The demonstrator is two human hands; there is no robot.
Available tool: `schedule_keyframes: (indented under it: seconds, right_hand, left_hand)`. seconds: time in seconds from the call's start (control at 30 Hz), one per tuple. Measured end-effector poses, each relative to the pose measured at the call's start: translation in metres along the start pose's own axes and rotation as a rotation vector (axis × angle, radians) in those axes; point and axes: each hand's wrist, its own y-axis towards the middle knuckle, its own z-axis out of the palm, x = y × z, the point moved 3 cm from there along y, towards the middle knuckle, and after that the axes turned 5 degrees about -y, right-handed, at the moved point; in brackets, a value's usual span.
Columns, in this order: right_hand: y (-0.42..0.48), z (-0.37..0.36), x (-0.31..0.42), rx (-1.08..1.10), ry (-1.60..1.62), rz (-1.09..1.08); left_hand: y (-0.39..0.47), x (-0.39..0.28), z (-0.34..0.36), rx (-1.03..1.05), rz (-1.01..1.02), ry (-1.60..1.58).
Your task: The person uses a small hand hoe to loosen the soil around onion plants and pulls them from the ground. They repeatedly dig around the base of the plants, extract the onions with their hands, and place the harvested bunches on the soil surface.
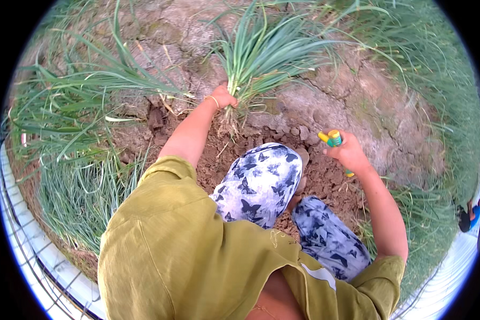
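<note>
My left hand (225,98), with a thin bangle at the wrist, is closed around the pale lower stems of a bunch of scallion-like plants (260,52). Its long green leaves fan up and to the right, while tangled roots (229,127) hang below my fist over broken soil. Off to the right, my right hand (349,151) grips a green and yellow handle (334,138). A second yellow end shows beside it, and a bit of yellow and green shows below the hand. Whatever working part the tool has is hidden.
Loose brown clods (328,176) lie around my bent knees in butterfly-print trousers (260,180). Cracked dry ground (340,96) stretches ahead. More leafy plants (64,100) lie at left, with a dense pile (84,196) below them. Another person (470,216) is at the far right rim.
</note>
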Motion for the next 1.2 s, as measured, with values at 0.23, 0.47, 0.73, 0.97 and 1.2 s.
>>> schedule_keyframes:
  seconds: [0.23,0.47,0.73,0.97,1.2]
  right_hand:
    - [0.056,0.025,0.066,0.178,-0.099,-0.075]
    - [0.032,-0.057,0.080,0.147,-0.520,-0.174]
    - [0.093,-0.057,0.117,0.025,-0.173,-0.486]
    - [0.177,0.011,0.245,0.415,-0.830,-0.802]
    - [0.292,0.163,0.146,0.479,-0.477,-0.783]
  left_hand:
    - [-0.017,-0.045,-0.011,0.111,0.005,-0.070]
    - [-0.043,-0.061,-0.016,-0.020,-0.125,0.185]
    - [-0.066,0.004,-0.008,-0.667,-0.168,-0.652]
    - [-0.072,0.085,-0.049,-1.000,-0.339,-0.552]
    - [-0.041,0.112,-0.042,-0.975,-0.222,-0.652]
